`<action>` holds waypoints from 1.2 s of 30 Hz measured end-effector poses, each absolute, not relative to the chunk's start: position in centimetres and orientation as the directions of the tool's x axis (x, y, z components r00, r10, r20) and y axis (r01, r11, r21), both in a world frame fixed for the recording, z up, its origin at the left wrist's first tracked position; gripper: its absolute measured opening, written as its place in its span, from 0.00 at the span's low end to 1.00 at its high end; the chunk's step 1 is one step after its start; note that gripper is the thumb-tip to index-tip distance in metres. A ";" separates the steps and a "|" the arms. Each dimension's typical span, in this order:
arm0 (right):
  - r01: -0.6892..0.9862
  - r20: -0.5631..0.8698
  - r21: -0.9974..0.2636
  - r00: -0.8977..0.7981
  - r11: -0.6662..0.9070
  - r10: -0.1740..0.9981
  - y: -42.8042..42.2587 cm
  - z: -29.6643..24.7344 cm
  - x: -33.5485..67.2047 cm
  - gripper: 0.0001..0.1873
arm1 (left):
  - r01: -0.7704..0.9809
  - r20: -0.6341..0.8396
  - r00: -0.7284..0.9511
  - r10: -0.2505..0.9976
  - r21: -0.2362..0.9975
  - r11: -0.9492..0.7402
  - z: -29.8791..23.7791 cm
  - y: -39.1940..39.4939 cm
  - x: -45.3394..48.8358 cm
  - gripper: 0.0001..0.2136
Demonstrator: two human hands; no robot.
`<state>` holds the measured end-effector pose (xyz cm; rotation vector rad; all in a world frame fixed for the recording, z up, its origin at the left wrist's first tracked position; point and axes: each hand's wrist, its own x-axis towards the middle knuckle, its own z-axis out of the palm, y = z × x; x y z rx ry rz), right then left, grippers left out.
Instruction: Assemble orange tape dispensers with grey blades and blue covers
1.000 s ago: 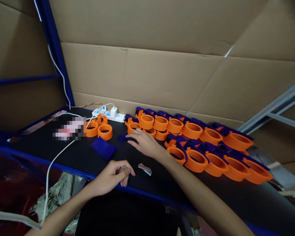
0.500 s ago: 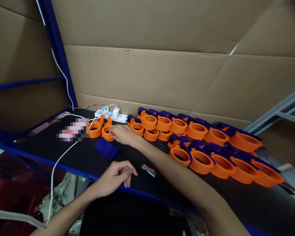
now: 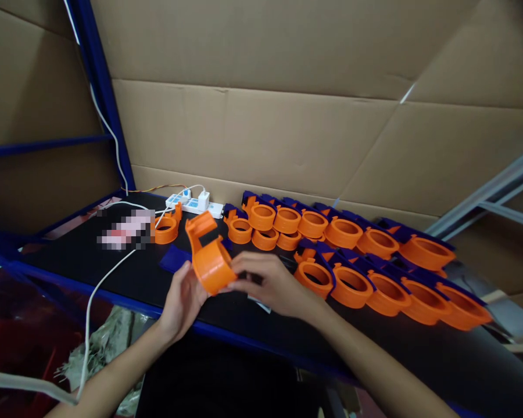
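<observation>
An orange tape dispenser body (image 3: pixel 212 264), a ring with a bracket arm, is held tilted above the table's front part. My right hand (image 3: pixel 265 281) pinches its ring at the right rim. From the lower left, my left hand (image 3: pixel 183 299) cups the same ring, thumb up; its other fingers are partly hidden. Behind them lies a flat dark blue piece (image 3: pixel 173 259), partly covered. Another orange dispenser body (image 3: pixel 165 230) stands farther back on the left. A small strip (image 3: pixel 260 304) on the table is mostly hidden under my right hand.
Rows of orange dispensers with blue parts (image 3: pixel 351 296) fill the table's right side, some stacked. A white power strip (image 3: pixel 194 204) with plugs sits at the back. A white cable (image 3: pixel 96 302) hangs over the left front edge. Cardboard (image 3: pixel 261 133) walls the back.
My right hand has lifted the orange dispenser body off the table and brought it forward. My left hand has moved slightly left and opened out to take hold of it too.
</observation>
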<state>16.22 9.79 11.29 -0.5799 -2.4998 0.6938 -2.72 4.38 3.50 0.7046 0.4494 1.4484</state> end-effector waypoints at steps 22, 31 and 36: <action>0.833 0.218 0.401 -0.490 0.381 0.844 11.5 7.8 22.5 0.05 | -0.447 0.016 0.230 0.973 0.890 0.091 2.8 4.4 -2.1 0.20; 0.823 0.211 0.371 -0.526 0.431 0.824 12.5 6.6 22.7 0.08 | -0.454 -0.010 0.225 0.974 0.884 0.114 3.2 4.4 -1.9 0.18; 0.806 0.196 0.332 -0.567 0.490 0.800 12.5 6.2 22.4 0.09 | -0.444 0.000 0.224 0.975 0.890 0.102 3.1 4.5 -1.9 0.17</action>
